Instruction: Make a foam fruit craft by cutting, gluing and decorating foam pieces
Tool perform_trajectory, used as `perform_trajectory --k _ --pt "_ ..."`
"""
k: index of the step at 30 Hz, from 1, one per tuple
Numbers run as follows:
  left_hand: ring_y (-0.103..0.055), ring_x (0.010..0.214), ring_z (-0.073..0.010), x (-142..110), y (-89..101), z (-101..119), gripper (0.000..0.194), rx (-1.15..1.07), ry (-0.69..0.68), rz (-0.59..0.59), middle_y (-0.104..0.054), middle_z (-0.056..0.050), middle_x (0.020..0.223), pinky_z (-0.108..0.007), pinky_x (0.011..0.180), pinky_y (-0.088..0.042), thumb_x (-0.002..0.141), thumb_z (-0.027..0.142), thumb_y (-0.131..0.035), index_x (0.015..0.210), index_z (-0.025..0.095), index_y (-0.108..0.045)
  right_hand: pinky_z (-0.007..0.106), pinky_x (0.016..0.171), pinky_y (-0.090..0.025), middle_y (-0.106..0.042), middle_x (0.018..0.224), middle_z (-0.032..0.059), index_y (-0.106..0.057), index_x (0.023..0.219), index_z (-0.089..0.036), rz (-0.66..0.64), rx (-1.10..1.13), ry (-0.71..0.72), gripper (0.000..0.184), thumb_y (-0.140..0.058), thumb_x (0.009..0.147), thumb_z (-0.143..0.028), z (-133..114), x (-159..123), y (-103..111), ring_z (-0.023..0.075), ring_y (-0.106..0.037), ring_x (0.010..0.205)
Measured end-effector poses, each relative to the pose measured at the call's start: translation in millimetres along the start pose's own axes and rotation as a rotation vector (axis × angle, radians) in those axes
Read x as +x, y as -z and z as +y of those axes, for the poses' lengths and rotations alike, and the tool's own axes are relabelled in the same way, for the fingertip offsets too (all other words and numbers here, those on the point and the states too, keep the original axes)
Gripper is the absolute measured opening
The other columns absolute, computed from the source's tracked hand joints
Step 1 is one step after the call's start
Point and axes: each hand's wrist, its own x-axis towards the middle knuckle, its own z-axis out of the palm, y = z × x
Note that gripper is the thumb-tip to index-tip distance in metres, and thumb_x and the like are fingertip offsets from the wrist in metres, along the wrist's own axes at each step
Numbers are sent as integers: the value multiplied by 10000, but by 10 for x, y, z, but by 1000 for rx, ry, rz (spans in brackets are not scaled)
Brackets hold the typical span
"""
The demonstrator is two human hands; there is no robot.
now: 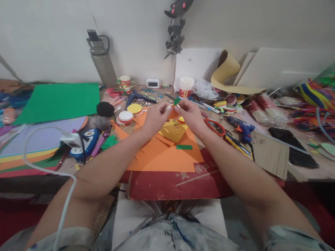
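Between the fingertips of both hands is a small orange paper piece (174,112), with a green bit (176,101) showing at its top. My left hand (156,118) pinches its left side and my right hand (191,115) its right; the fingers partly cover it. Just below the hands lies a folded-looking yellow paper (171,133). It rests on orange paper sheets (161,159), beside a small green paper strip (184,147). Under the sheets is a red printed board (155,187). A white round lid-like piece (125,116) and a yellow one (134,109) sit left of my hands.
Right of my arm lie a blue glue gun (246,131), a yellow-black cutter (238,146) and a black phone (293,147). A paper cup (186,86) and a tall bottle (103,62) stand at the back. A white cable (69,192) hangs across the left side.
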Motion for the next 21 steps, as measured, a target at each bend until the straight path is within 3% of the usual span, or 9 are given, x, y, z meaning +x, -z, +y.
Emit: perform_trajectory --k 6,12,21 --pt "-623 684 -103 17 5 8 50 -24 -47 -7 -653 7 784 -193 584 -599 875 203 -687 885 167 -722 298 654 -379 -494 701 -34 -522 745 -238 58 -101 71 283 -679 819 -461 -90 -52 -16 148 -440 699" --pt "-594 638 -98 -9 -12 98 149 -173 108 -11 -610 4 735 -206 538 -593 918 265 -709 824 154 -677 313 723 -425 -585 820 -11 -563 912 -245 45 -110 50 258 -632 828 -479 -95 -75 -52 167 -515 751" --pt "-607 692 -97 -30 -52 158 193 -381 315 -49 -623 7 759 -202 559 -591 847 216 -810 808 137 -639 305 736 -430 -538 758 -20 -531 820 -247 80 -162 -53 207 -600 824 -441 -76 -58 -55 168 -484 743"
